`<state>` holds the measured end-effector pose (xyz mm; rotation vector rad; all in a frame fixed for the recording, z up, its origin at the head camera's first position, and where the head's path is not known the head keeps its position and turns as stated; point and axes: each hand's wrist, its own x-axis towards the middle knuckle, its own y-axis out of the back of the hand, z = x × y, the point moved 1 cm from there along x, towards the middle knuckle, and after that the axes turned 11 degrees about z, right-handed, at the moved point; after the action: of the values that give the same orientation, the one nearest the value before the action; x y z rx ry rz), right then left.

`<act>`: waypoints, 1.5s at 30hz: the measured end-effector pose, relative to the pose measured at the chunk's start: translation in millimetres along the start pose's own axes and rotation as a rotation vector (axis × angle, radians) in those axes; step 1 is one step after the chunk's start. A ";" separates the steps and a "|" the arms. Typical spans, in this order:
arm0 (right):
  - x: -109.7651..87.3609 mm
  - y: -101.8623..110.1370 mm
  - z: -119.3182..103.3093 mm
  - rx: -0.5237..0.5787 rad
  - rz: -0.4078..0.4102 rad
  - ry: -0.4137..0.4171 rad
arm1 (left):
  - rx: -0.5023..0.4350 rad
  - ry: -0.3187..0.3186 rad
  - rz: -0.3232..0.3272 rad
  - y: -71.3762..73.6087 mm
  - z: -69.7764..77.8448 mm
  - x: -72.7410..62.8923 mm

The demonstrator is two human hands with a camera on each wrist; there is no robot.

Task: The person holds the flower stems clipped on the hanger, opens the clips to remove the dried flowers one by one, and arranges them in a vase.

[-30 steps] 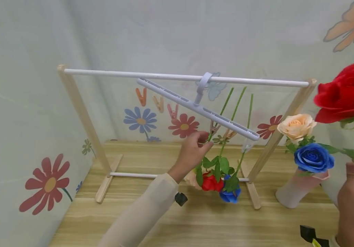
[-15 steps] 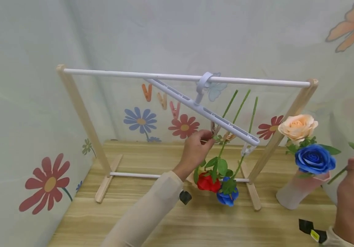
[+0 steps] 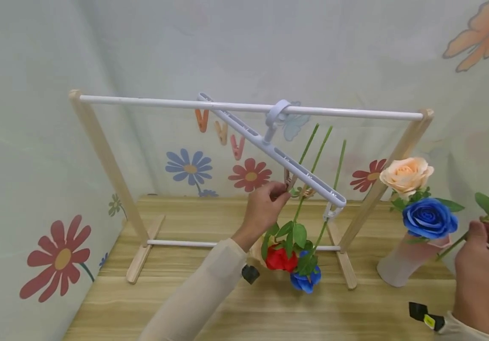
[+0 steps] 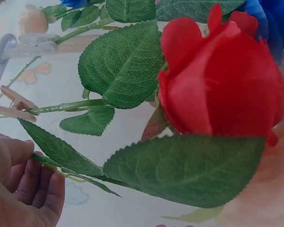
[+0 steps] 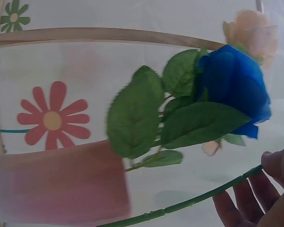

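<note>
Here, the left hand (image 3: 262, 208) pinches a leafy green stem (image 4: 43, 160) between thumb and fingers, just below a brown clothespin (image 3: 287, 175) under the lavender hanger (image 3: 266, 142), which hooks over the white rod (image 3: 163, 102) of a wooden rack (image 3: 107, 161) on the desk (image 3: 355, 317). Nearby, a red rose (image 3: 281, 258) and a blue rose (image 3: 306, 280) hang heads down, with a pale peach rose (image 3: 256, 252) partly hidden next to them. Orange (image 3: 202, 121), tan (image 3: 221, 133) and pink clothespins (image 3: 237, 148) dangle along the hanger's other half. Well apart, the right hand (image 3: 484, 265) grasps a long green stem (image 5: 189, 202) near a pink-and-white vase (image 3: 406, 265) bearing another peach rose (image 3: 407, 175) and another blue rose (image 3: 430, 218)
</note>
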<state>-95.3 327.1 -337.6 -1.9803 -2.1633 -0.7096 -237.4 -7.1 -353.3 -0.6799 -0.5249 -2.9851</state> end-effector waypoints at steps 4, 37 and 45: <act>5.8 5.8 -18.0 -0.020 -0.018 -0.088 | 0.002 -0.008 0.006 3.6 2.0 1.3; 12.8 -0.8 -15.2 -0.178 -0.096 0.077 | -0.004 0.000 -0.019 5.4 1.7 -5.9; -7.5 15.7 -40.6 -0.063 0.062 0.135 | 0.003 -0.005 -0.035 3.8 3.4 -7.1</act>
<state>-88.0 303.8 -300.8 -1.9583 -2.0180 -0.8845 -229.2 -9.9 -352.2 -0.6849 -0.5474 -3.0150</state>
